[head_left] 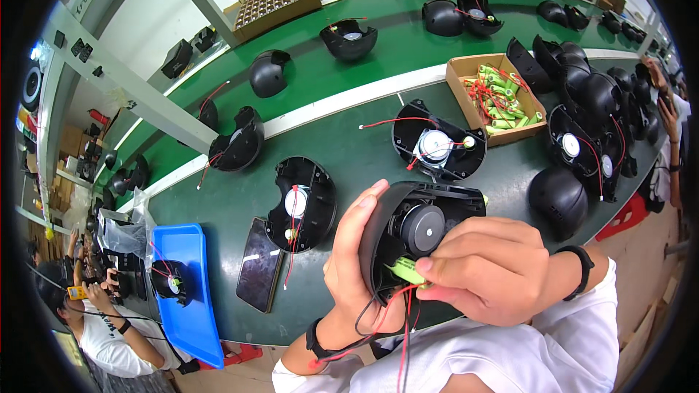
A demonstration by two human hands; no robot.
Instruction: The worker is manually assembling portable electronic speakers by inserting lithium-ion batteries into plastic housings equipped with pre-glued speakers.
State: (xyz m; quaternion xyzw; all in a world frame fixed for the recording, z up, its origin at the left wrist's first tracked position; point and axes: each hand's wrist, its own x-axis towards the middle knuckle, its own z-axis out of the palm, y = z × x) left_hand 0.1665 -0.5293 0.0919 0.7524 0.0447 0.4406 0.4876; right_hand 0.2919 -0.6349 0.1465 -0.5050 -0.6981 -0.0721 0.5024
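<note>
My left hand [344, 266] is wrapped round the outer side of a black rounded plastic housing [376, 229], its open side facing up. Inside that housing sits a round dark speaker [422, 231]. Between the thumb and fingers of my right hand [499, 269] is a green cylindrical battery [405, 270], partly inside the housing below the speaker. Red and black wires [405, 342] hang from it past my left wrist. Just beyond lies another open housing [470, 164] with a white-backed speaker, and to the left one more half shell [317, 207] with a speaker and wires.
A cardboard box [461, 102] of green batteries stands beyond my hands. Black housings [601, 94] are heaped at the right. To the left are a phone [260, 266] and a blue tray [191, 313]. More shells sit on the green conveyor [306, 80]; other people work nearby.
</note>
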